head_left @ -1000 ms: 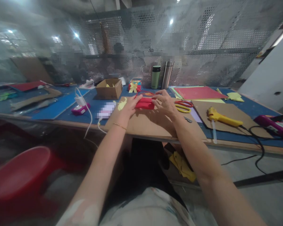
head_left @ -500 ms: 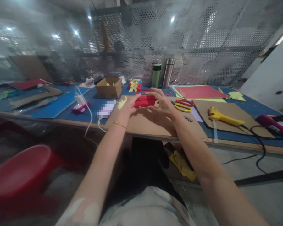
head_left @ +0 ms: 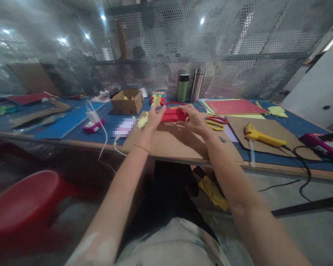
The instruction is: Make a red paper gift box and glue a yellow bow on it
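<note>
The table (head_left: 112, 117) is bearing cardboard (head_left: 172, 147). Above that, left hand (head_left: 155, 117) and right hand (head_left: 194, 118) are grasping opposite ends of the red piece (head_left: 172, 115), now sitting slightly farther right; handling is apparently continuing.

A blue-topped table (head_left: 295, 123) bears an open carton (head_left: 127, 106), a green bottle (head_left: 182, 89), a steel flask (head_left: 197, 87) and cardboard sheets (head_left: 166, 146).

One head-worn view faces forward and down; the table (head_left: 301, 123) lies near, the perforated screen (head_left: 238, 48) beyond.
</note>
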Action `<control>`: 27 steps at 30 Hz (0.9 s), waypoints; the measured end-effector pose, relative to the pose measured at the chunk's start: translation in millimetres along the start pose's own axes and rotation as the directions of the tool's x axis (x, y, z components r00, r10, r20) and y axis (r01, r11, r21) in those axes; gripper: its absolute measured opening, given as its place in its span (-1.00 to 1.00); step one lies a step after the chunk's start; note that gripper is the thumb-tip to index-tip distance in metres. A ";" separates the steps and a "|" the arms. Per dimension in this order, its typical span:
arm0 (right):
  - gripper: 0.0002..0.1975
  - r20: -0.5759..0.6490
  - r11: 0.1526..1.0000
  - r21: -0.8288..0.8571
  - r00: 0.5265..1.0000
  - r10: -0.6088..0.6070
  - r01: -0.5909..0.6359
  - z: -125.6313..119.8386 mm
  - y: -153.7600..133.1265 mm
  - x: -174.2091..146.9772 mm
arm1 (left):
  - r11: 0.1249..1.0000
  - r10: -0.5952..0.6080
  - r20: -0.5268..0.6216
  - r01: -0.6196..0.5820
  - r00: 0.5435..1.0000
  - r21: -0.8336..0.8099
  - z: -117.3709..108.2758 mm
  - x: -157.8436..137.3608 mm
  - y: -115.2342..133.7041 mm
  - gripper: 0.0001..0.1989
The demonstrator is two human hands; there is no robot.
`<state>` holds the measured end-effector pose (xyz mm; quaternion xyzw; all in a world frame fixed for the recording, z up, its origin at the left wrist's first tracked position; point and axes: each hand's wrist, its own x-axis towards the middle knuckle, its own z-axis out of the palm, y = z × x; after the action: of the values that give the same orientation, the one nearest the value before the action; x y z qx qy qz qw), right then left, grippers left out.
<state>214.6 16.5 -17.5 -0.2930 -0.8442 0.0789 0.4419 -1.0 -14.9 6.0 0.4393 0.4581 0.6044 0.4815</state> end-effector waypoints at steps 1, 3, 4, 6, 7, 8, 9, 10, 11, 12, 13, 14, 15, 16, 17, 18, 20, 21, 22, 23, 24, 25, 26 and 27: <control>-0.36 0.001 1.000 0.000 1.000 0.022 -0.022 -2.0 3.3 0.7 | 0.993 0.099 -0.023 -0.098 0.995 0.067 0.7 0.2 0.5 -0.51; -0.33 0.019 0.998 0.012 0.998 0.061 -0.061 -6.7 8.7 1.5 | 0.935 0.283 0.028 -0.283 0.959 0.212 1.7 -0.3 1.3 -0.44; -0.33 0.031 0.997 0.022 0.997 0.077 -0.078 -9.0 10.7 1.6 | 0.902 0.329 0.092 -0.342 0.940 0.262 1.9 -1.2 1.6 -0.43; -0.34 0.056 0.994 0.038 0.993 0.103 -0.106 -13.3 13.3 1.4 | 0.846 0.358 0.228 -0.418 0.905 0.332 1.5 -3.9 1.8 -0.42; -0.35 0.068 0.992 0.043 0.991 0.116 -0.119 -15.1 14.1 1.2 | 0.823 0.354 0.287 -0.443 0.890 0.356 1.1 -5.6 1.8 -0.43; -0.36 0.080 0.990 0.045 0.988 0.130 -0.134 -16.8 14.5 0.9 | 0.806 0.344 0.337 -0.460 0.876 0.372 0.7 -7.3 1.8 -0.45; -0.36 0.091 0.988 0.047 0.985 0.144 -0.149 -18.3 14.8 0.6 | 0.797 0.324 0.381 -0.467 0.866 0.383 0.3 -9.0 1.8 -0.47; -0.36 0.101 0.986 0.047 0.983 0.156 -0.161 -19.7 14.8 0.3 | 0.797 0.300 0.413 -0.464 0.860 0.387 0.0 -10.7 1.9 -0.49; -0.37 0.109 0.984 0.048 0.980 0.164 -0.170 -20.9 14.6 0.0 | 0.806 0.273 0.432 -0.450 0.860 0.386 0.0 -12.3 2.2 -0.50; -0.37 0.115 0.983 0.052 0.979 0.167 -0.174 -21.9 14.2 -0.2 | 0.822 0.247 0.436 -0.425 0.866 0.379 0.2 -13.8 2.6 -0.50; -0.38 0.119 0.983 0.056 0.979 0.167 -0.174 -22.7 13.4 -0.3 | 0.842 0.221 0.430 -0.393 0.876 0.369 0.5 -15.1 3.0 -0.49; -0.40 0.121 0.984 0.060 0.979 0.162 -0.171 -23.2 12.4 -0.4 | 0.862 0.197 0.419 -0.360 0.886 0.356 0.9 -16.2 3.5 -0.48; -0.41 0.122 0.985 0.062 0.980 0.155 -0.164 -23.5 11.3 -0.4 | 0.880 0.177 0.410 -0.331 0.895 0.342 1.4 -17.1 3.9 -0.48; -0.41 0.118 0.986 0.063 0.982 0.148 -0.157 -23.6 10.2 -0.4 | 0.893 0.161 0.403 -0.306 0.901 0.329 1.7 -17.7 4.1 -0.48; -0.42 0.107 0.986 0.063 0.984 0.144 -0.151 -23.4 9.4 -0.4 | 0.904 0.148 0.396 -0.286 0.906 0.317 1.9 -17.9 4.0 -0.50; -0.43 0.088 0.986 0.066 0.986 0.144 -0.150 -23.0 9.3 -0.4 | 0.914 0.139 0.385 -0.268 0.912 0.305 1.9 -17.8 3.7 -0.52; -0.43 0.026 0.982 0.090 0.986 0.164 -0.166 -21.9 11.3 -0.2 | 0.938 0.122 0.345 -0.222 0.931 0.265 1.3 -16.8 2.4 -0.55; -0.41 -0.017 0.978 0.111 0.983 0.182 -0.179 -21.2 13.6 0.1 | 0.952 0.110 0.320 -0.193 0.941 0.238 0.9 -16.1 1.6 -0.55; -0.39 -0.065 0.972 0.132 0.977 0.202 -0.192 -20.3 16.4 0.4 | 0.964 0.096 0.297 -0.162 0.950 0.209 0.5 -15.4 1.1 -0.56; -0.37 -0.115 0.967 0.152 0.968 0.223 -0.205 -19.3 19.3 0.9 | 0.975 0.079 0.277 -0.132 0.958 0.180 0.2 -14.7 0.8 -0.57; -0.36 -0.159 0.962 0.166 0.957 0.244 -0.217 -18.1 22.1 1.5 | 0.983 0.059 0.261 -0.102 0.963 0.152 0.1 -14.1 0.8 -0.60; -0.36 -0.191 0.957 0.178 0.946 0.264 -0.231 -16.8 24.3 2.1 | 0.989 0.039 0.253 -0.074 0.967 0.128 0.0 -13.6 1.1 -0.64; -0.36 -0.206 0.951 0.191 0.937 0.282 -0.245 -15.2 25.6 2.6 | 0.993 0.020 0.254 -0.049 0.967 0.107 0.1 -13.4 1.7 -0.68; -0.35 -0.208 0.945 0.202 0.932 0.297 -0.256 -13.5 25.9 3.1 | 0.996 0.003 0.260 -0.027 0.966 0.089 0.1 -13.3 2.4 -0.72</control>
<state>235.0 37.7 -17.4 -0.3772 -0.7260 0.1776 0.5469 0.7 -28.3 7.3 0.5398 0.4153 0.5235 0.5120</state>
